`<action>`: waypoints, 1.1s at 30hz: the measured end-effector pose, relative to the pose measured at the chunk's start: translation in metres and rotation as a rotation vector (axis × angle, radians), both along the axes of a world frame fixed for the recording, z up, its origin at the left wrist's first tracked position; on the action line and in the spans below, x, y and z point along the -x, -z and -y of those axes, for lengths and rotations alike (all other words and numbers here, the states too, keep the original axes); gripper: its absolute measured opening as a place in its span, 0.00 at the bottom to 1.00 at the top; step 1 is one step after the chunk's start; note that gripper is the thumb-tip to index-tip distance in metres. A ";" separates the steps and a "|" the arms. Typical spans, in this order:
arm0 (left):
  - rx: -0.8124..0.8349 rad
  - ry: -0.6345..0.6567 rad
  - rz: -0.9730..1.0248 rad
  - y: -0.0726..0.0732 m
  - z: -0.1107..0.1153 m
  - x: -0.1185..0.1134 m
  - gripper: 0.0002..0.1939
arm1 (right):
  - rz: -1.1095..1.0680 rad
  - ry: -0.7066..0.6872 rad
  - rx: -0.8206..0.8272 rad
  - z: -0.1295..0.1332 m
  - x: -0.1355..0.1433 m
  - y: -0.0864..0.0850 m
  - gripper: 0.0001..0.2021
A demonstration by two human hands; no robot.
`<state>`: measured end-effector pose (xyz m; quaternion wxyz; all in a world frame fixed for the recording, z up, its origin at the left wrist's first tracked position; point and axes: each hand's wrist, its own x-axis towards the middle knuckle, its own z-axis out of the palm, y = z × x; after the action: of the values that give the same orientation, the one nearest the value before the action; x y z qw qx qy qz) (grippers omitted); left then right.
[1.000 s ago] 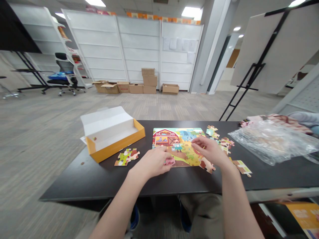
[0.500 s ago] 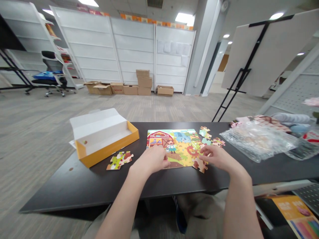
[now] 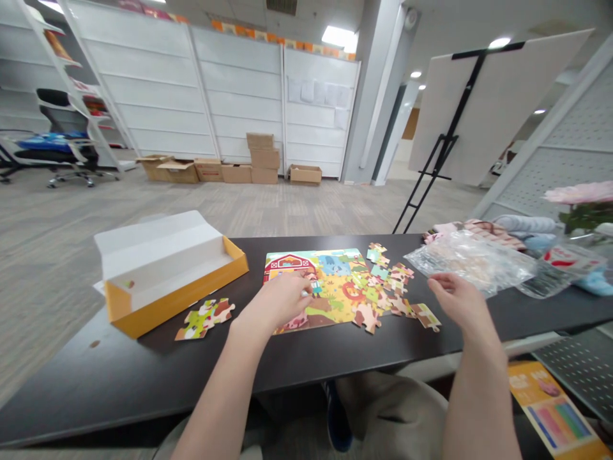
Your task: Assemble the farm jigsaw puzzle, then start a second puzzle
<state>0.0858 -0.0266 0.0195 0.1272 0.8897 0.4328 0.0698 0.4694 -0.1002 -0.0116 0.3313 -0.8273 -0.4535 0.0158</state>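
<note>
A farm-animal jigsaw puzzle [image 3: 330, 310] lies on the dark table, with a red barn, a blue elephant and a lion in its picture. Over its left part rests my left hand [image 3: 282, 297], fingers curled down and closed; whatever is under or in them is hidden. Loose puzzle pieces [image 3: 400, 278] lie in a cluster over and beside the puzzle's right side. My right hand [image 3: 454, 297] hovers right of them, near a single piece [image 3: 426, 316], its fingers loosely bent and apart with nothing visible between them.
An open yellow box [image 3: 177, 294] with a white inside stands at the left. Several joined pieces [image 3: 205, 318] lie in front of it. Clear plastic bags [image 3: 472, 262] and folded cloths [image 3: 493, 233] are at the right. A black easel [image 3: 433, 172] stands beyond the table.
My right hand has moved right, off the loose pieces, and more of the cluster shows, with a piece at its right end. My left hand stays over the puzzle. The view has turned right.
</note>
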 end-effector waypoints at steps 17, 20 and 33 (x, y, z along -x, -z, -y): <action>-0.078 -0.178 0.019 0.001 -0.004 0.071 0.19 | 0.085 0.010 0.075 -0.009 -0.025 0.030 0.15; -0.072 -0.199 0.004 0.004 -0.007 0.090 0.19 | 0.135 0.032 0.129 -0.012 -0.032 0.039 0.14; -0.112 -0.329 -0.018 0.017 -0.007 0.128 0.19 | 0.295 -0.072 0.338 -0.069 -0.030 0.042 0.21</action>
<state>-0.0425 -0.0191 0.0021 0.0604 0.8131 0.5693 0.1057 0.4994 -0.0310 -0.0539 0.1175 -0.8477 -0.5171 -0.0177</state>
